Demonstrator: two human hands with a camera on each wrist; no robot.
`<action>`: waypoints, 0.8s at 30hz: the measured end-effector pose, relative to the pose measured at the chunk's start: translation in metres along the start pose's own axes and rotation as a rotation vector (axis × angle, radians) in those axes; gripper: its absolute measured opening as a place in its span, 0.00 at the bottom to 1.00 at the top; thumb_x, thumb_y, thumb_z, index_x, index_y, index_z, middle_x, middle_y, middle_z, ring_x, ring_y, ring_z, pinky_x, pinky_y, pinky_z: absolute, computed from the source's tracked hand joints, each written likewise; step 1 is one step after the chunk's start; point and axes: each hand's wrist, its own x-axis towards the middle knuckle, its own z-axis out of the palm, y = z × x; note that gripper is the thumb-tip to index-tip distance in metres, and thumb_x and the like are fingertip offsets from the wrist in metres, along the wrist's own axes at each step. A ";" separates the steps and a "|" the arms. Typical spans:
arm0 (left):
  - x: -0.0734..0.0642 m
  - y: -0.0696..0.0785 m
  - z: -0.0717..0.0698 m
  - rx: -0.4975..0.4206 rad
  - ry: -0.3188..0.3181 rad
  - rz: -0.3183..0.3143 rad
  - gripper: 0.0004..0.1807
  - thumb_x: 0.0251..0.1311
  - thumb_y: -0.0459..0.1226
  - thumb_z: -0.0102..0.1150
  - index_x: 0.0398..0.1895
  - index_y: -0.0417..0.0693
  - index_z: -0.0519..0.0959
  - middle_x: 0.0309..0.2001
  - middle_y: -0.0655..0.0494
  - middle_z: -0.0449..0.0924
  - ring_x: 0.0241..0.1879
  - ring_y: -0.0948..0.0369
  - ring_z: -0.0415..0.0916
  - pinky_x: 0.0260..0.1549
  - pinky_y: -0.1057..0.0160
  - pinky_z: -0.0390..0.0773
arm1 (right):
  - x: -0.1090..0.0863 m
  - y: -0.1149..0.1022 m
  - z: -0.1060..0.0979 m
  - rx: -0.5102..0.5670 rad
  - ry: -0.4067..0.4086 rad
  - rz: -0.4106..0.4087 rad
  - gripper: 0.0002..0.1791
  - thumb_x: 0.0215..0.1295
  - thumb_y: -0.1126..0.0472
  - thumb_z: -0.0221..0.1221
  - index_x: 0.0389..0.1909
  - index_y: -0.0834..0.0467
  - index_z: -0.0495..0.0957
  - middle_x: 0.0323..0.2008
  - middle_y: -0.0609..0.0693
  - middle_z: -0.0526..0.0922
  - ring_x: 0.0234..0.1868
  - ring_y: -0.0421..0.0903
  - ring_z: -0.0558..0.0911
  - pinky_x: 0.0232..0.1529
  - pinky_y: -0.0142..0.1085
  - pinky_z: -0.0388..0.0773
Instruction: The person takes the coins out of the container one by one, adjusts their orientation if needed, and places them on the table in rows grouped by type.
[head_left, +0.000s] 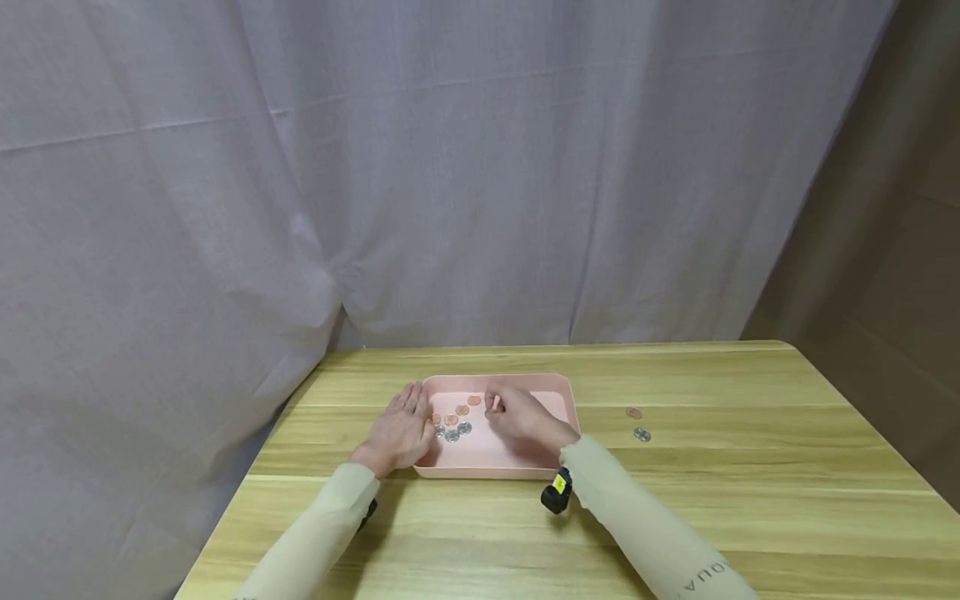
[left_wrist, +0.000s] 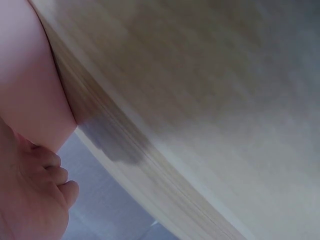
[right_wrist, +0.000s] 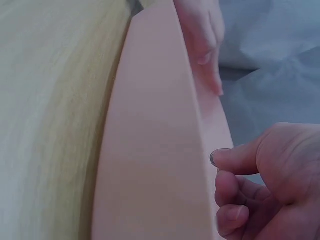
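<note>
I had the right hand (head_left: pixel 521 414) over the pink tray (head_left: pixel 491 473), thumb and curled fingers pinching a silver-coloured coin (right_wrist: pixel 212 159); only its edge showed past the thumb in the right wrist view. I had the left hand (head_left: pixel 399 431) on the tray's left side, fingers straight, extended forward and gripping nothing that I could see. I couldn't tell how much of its palm touched the tray wall.

Between the hands, seven coins lay on the tray floor. I counted four copper-coloured coins (head_left: pixel 462 410) in a slanting row and three silver-coloured coins (head_left: pixel 452 436) just in front, toward the person. The leftmost ones sat right by the left hand, partly hidden.

Outside the tray, well to its right, I saw one loose copper coin (head_left: pixel 633 412) and one loose silver coin (head_left: pixel 642 435) near each other on the wood-grain table (head_left: pixel 720 500). Light sleeves (head_left: pixel 637 517) covered both forearms; a black wrist device (head_left: pixel 555 498) with a yellow patch showed at the right wrist. A grey curtain (head_left: pixel 465 208) hung behind.
</note>
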 end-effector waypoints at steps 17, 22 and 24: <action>0.000 -0.001 -0.001 -0.007 0.001 -0.008 0.35 0.75 0.47 0.30 0.76 0.34 0.47 0.78 0.38 0.45 0.78 0.45 0.44 0.77 0.50 0.49 | -0.023 0.019 -0.032 0.114 0.034 0.045 0.05 0.63 0.67 0.61 0.33 0.58 0.74 0.25 0.51 0.76 0.19 0.42 0.75 0.20 0.31 0.74; 0.000 0.001 0.000 -0.005 0.002 -0.004 0.35 0.74 0.46 0.30 0.76 0.34 0.47 0.78 0.39 0.45 0.78 0.46 0.44 0.77 0.50 0.49 | -0.031 0.033 -0.045 0.139 0.042 0.015 0.05 0.62 0.69 0.62 0.33 0.61 0.74 0.27 0.53 0.75 0.16 0.41 0.73 0.15 0.31 0.75; 0.000 0.001 0.000 -0.012 0.006 -0.002 0.34 0.74 0.46 0.30 0.76 0.34 0.48 0.78 0.39 0.45 0.78 0.46 0.44 0.77 0.50 0.49 | -0.036 0.036 -0.051 0.150 0.041 0.030 0.05 0.62 0.69 0.62 0.33 0.61 0.74 0.27 0.54 0.75 0.15 0.42 0.73 0.14 0.31 0.75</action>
